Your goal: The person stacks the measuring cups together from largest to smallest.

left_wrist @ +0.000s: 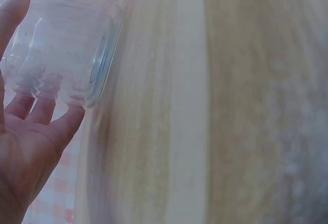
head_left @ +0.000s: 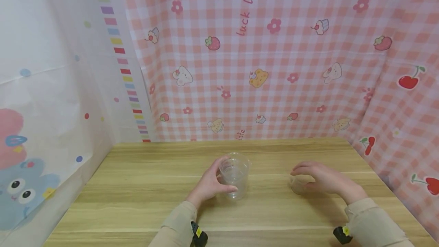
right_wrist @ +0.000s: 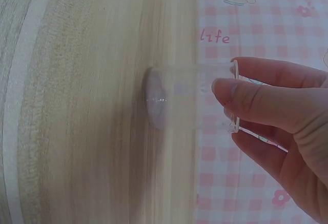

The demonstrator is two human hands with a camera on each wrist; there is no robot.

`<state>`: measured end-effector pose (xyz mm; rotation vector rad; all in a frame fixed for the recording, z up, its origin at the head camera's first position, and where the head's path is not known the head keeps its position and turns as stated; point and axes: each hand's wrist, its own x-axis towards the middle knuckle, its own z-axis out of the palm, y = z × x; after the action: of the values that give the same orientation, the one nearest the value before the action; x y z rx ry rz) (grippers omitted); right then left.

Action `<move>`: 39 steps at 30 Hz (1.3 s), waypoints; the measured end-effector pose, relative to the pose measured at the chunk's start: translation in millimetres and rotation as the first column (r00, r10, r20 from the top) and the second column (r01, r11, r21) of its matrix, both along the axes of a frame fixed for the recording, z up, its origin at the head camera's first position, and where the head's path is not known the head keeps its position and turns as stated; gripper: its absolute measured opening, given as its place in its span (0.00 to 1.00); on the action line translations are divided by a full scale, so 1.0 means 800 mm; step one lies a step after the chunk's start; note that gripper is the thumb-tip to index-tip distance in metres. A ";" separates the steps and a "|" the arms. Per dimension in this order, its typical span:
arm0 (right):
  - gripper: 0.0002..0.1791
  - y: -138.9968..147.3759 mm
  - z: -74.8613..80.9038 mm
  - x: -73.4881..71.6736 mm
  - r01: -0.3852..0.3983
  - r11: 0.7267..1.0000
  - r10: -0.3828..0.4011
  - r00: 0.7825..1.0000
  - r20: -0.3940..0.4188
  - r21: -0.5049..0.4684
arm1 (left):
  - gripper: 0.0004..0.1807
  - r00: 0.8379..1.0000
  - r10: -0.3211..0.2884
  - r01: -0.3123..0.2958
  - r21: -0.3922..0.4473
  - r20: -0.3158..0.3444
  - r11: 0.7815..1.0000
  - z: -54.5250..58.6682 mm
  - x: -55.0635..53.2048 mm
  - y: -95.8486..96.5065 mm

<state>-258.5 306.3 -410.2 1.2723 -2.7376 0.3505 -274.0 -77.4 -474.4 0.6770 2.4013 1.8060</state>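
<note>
A clear plastic cup (head_left: 238, 180) is upright over the middle of the table, its wide mouth facing up. My left hand (head_left: 210, 183) grips it from the left side, thumb in front and fingers behind. The left wrist view shows fingertips against the wall of this cup (left_wrist: 64, 44); whether its base touches the wood I cannot tell. To the right, my right hand (head_left: 324, 178) holds a smaller, narrower clear cup (head_left: 296, 186) from above. The right wrist view shows thumb and fingers around the rim of the small cup (right_wrist: 182, 101), whose base is at the wood.
The wood-grain table (head_left: 274, 216) spreads under both hands. Behind it hangs a pink checked cloth (head_left: 274, 56) with cartoon prints, which continues along the right side. A white printed sheet (head_left: 68, 98) borders the left. Black wrist devices (head_left: 199, 235) sit at both cuffs.
</note>
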 end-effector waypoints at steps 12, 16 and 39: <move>0.23 -0.003 0.003 0.000 0.023 1.000 -0.023 1.000 0.004 -0.002 | 0.54 1.000 -0.001 0.000 0.008 0.016 1.000 0.000 -0.001 0.001; 0.23 -0.005 0.006 0.001 0.031 0.999 -0.031 0.999 0.015 -0.009 | 0.54 1.000 -0.004 0.004 0.011 0.011 1.000 0.001 0.000 0.001; 0.23 -0.022 0.016 -0.001 0.074 0.996 -0.071 0.996 0.060 -0.044 | 0.54 1.000 0.002 -0.002 -0.002 0.013 1.000 0.000 0.000 0.000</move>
<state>-259.2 288.5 -397.6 1.1665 -2.7976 0.4483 -273.8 -77.1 -474.0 0.6612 2.3963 1.8033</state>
